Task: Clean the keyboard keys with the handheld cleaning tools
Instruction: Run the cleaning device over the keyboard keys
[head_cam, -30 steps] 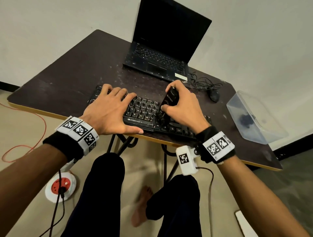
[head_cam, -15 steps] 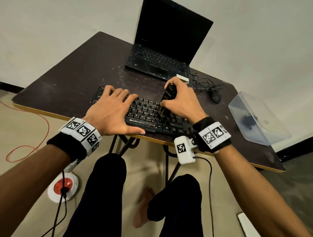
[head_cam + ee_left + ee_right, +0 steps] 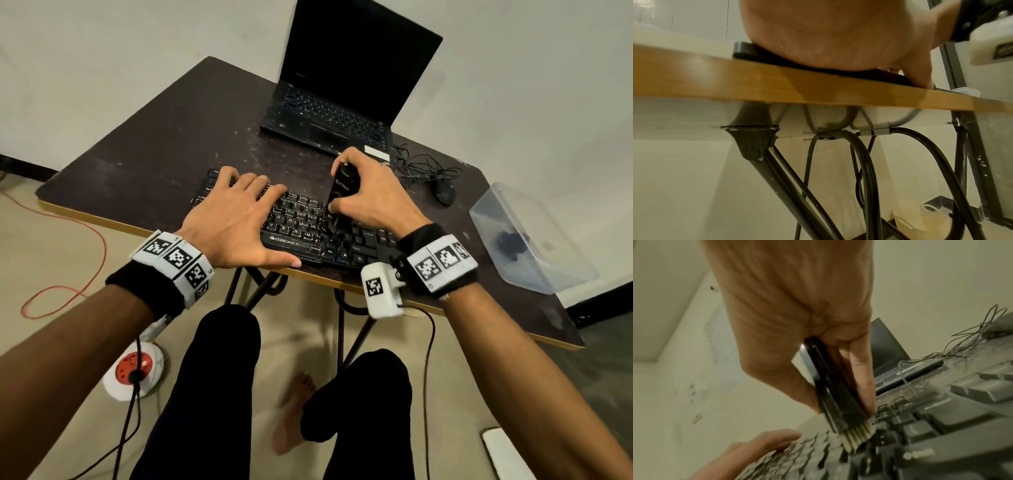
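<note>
A black keyboard (image 3: 301,226) lies along the near edge of the dark table (image 3: 164,150). My left hand (image 3: 236,219) lies flat over its left half, fingers spread on the keys and thumb along the front edge. My right hand (image 3: 370,198) grips a black cleaning brush (image 3: 340,192) held upright. In the right wrist view the brush (image 3: 830,386) has pale bristles pressed onto the keys of the keyboard (image 3: 920,434), with thumb and fingers pinching the handle. The left wrist view shows only the palm (image 3: 828,35) on the keyboard's edge.
An open black laptop (image 3: 342,102) stands behind the keyboard. A mouse (image 3: 445,192) with tangled cable lies at the right. A clear plastic box (image 3: 527,240) sits at the table's right end. Below are the table legs (image 3: 859,162), my knees and a red-and-white socket reel (image 3: 137,370).
The brush and right hand have shifted slightly away from me across the keys. The left hand has stayed flat on the keyboard's left half.
</note>
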The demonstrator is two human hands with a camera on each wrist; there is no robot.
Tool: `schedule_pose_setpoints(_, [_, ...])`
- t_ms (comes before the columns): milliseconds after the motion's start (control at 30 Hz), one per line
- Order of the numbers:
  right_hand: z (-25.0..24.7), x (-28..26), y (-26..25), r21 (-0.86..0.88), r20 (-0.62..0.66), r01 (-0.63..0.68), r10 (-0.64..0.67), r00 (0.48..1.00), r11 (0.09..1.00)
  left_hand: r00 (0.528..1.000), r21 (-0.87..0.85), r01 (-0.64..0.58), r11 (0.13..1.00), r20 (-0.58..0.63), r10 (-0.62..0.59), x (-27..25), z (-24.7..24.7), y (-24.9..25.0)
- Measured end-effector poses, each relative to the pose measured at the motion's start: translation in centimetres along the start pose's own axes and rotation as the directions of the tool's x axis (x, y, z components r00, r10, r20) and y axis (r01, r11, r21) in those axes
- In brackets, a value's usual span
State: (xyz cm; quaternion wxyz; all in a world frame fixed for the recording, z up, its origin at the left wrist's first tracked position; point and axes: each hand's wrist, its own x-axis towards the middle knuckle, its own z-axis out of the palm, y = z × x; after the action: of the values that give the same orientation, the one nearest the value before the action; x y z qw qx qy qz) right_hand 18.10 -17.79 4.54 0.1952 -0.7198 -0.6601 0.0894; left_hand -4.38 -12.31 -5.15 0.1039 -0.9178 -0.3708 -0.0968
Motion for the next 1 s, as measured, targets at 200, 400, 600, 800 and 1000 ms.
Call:
schedule_pose_setpoints(200, [0.5,-0.2,-0.2,0.025,-0.071,0.031,-0.029,0.997,0.999,1.000,-0.014,-0.010,1.000,-0.015,0.010,0.0,0.1,0.0])
schedule_pose_setpoints(400, [0.2,0.5,-0.3,-0.023,-0.042,0.009,-0.010,0.999,1.000,1.000,-0.018,-0.015,1.000,-0.024,0.015,0.1,0.2,0.1])
schedule_pose_setpoints(600, [-0.1,0.9,0.2,-0.008,0.034,-0.005,0.006,0.999,1.000,1.000,-0.011,-0.017,1.000,-0.021,0.016,0.0,0.4,-0.1])
schedule_pose_setpoints(800, [1.7,1.9,0.4,0.073,-0.175,-0.129,0.140,0.975,0.989,1.000,-0.016,-0.014,1.000,-0.021,0.014,0.0,0.3,-0.2])
schedule_pose_setpoints(1000, [1.5,1.7,0.6,0.085,-0.135,-0.129,0.139,0.981,0.988,0.999,-0.011,-0.022,1.000,-0.028,0.021,0.1,0.4,0.0])
